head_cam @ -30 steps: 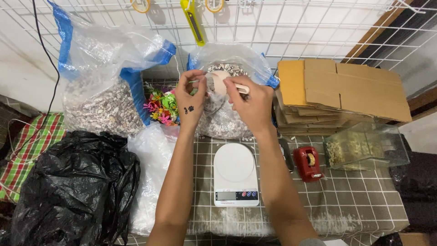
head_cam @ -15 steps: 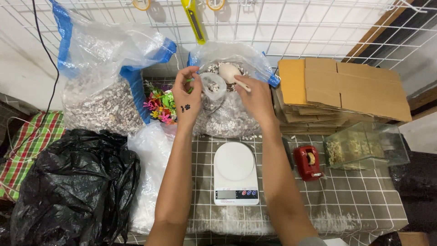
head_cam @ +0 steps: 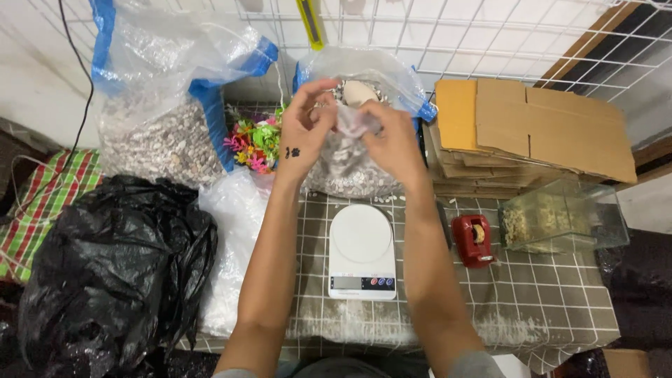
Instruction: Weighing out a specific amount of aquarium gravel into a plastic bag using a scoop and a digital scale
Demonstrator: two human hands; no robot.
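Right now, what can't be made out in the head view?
- Small clear bag: motion-blurred between left hand and right hand; contents and each grip unclear.
- Pale scoop: mostly hidden behind the hands.
- Scale display: too small to read.
- Yellow tool: cut off by the top edge.
- Black bag: opaque, contents hidden.

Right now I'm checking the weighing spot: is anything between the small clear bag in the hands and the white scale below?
Nothing visible: both hands, left and right, hold the small clear bag above the scale, whose round plate is bare.
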